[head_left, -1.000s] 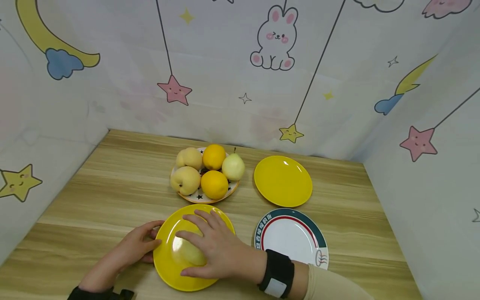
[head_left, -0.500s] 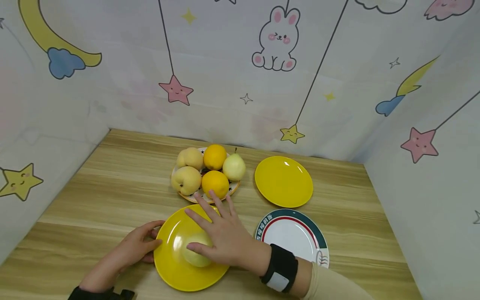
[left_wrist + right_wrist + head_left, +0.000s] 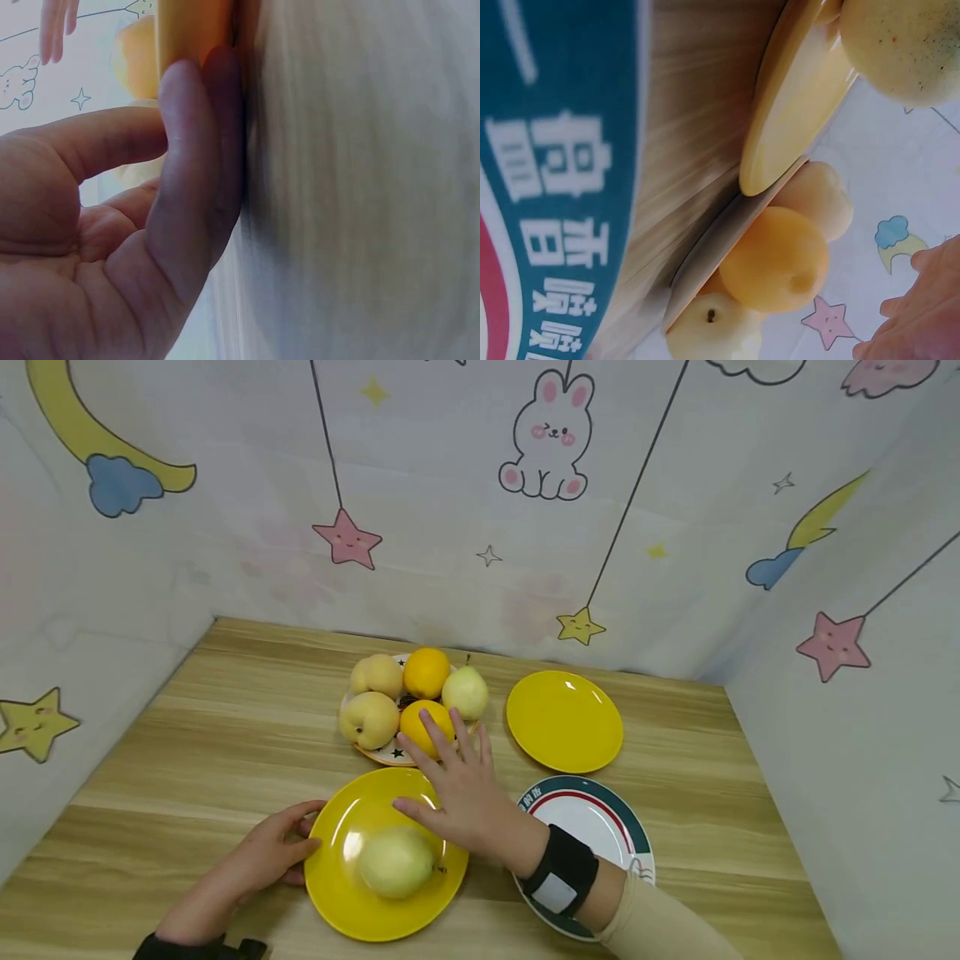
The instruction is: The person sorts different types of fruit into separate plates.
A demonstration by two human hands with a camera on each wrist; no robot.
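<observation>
A pale cloth wall [image 3: 435, 452] printed with a rabbit, stars, moons and clouds stands behind and beside the wooden table [image 3: 202, 735]. From the lower right, an arm in a beige sleeve [image 3: 667, 922] crosses the near part of a white plate [image 3: 581, 827] with a green rim, hiding some of it. Behind that sits a yellow plate [image 3: 564, 722]; to its left, a star-patterned plate [image 3: 396, 752] bears fruit. In front of the fruit plate is a second yellow plate, the near one [image 3: 333, 881].

The right hand [image 3: 474, 797] is in the air with its fingers straight and spread apart, holding nothing; it lies between the head view and the near plate's far right edge. The left hand [image 3: 273, 847] is clamped on the near plate's left rim, thumb above and fingers at the edge.

On the near plate a pale green pear [image 3: 397, 862] lies on its side, stem to the right. Two peaches [image 3: 370, 721], two oranges [image 3: 427, 672] and an upright pear crowd the fruit plate; the right fingertips partly cover the nearer orange in the head view. A black band [image 3: 564, 864] circles the right wrist.
</observation>
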